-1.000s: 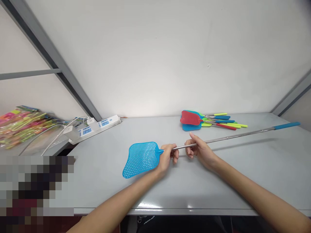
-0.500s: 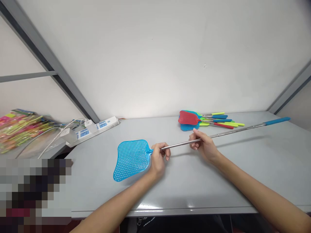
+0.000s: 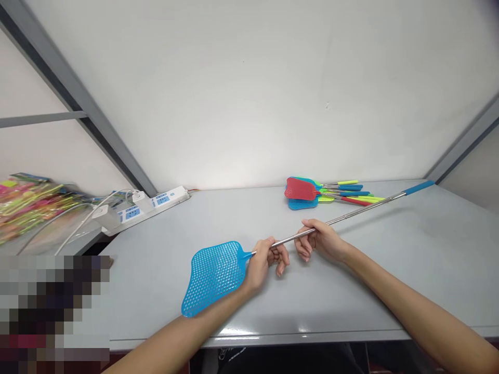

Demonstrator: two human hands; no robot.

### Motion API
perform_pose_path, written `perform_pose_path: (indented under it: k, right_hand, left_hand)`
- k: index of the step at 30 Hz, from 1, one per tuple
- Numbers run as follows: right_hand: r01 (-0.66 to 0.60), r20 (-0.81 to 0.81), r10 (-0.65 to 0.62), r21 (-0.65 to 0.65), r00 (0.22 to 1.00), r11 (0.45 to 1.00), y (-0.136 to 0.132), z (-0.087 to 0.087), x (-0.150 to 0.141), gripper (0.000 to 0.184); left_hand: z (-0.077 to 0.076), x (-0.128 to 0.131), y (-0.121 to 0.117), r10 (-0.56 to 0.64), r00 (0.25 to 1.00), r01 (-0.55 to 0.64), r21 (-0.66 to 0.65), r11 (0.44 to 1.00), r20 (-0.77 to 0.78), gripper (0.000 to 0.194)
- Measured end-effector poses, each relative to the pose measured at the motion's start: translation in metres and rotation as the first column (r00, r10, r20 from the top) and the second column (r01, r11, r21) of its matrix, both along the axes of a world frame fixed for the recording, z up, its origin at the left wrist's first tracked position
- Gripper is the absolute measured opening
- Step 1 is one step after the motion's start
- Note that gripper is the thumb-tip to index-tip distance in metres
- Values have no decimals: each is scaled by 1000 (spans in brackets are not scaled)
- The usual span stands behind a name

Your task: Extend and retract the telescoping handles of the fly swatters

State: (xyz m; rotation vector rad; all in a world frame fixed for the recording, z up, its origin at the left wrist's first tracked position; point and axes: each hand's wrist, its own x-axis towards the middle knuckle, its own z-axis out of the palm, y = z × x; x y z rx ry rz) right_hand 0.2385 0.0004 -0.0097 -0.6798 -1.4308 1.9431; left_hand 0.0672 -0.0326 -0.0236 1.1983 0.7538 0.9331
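A blue fly swatter (image 3: pixel 216 275) with a long metal telescopic rod lies across both hands, above the table. My left hand (image 3: pixel 267 259) is closed round the rod just right of the perforated blue head. Farther along the rod, my right hand (image 3: pixel 320 240) grips it between thumb and fingers, the other fingers loosely curled. The blue handle end points to the upper right, beyond my right hand. Behind, a pile of fly swatters (image 3: pixel 302 189) with red, blue and green heads rests near the wall, handles to the right.
A white power strip (image 3: pixel 156 205) with plugged-in adapters and cables is at the table's left back. Colourful plastic-wrapped items (image 3: pixel 35 208) lie on a surface farther left. The grey table (image 3: pixel 156 280) meets a white wall (image 3: pixel 241 114) behind. A blurred patch covers the lower left.
The swatter's head has dropped and tilted, and the handle end has moved left, so the rod looks shorter and steeper. My hands have come closer together.
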Motion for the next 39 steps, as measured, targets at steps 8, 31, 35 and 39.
perform_pose_path:
  k: [8,31,35,39]
  right_hand:
    - [-49,-4,49,-33,999,998,-4,-6,-8,56]
    - [-111,92,107,35,990,993,-16,-20,-22,63]
    - [-4,108,-4,79,994,997,-17,-13,-26,61]
    - [100,156,-118,120,981,988,-15,-7,-27,57]
  left_hand:
    - [-3,0,-2,-47,999,47,-1,999,-22,53]
    - [-2,0,-3,-202,976,198,-53,979,-84,60]
    - [-4,1,0,-201,978,199,-45,979,-49,60]
    - [-3,5,5,-156,987,155,-35,987,-27,57]
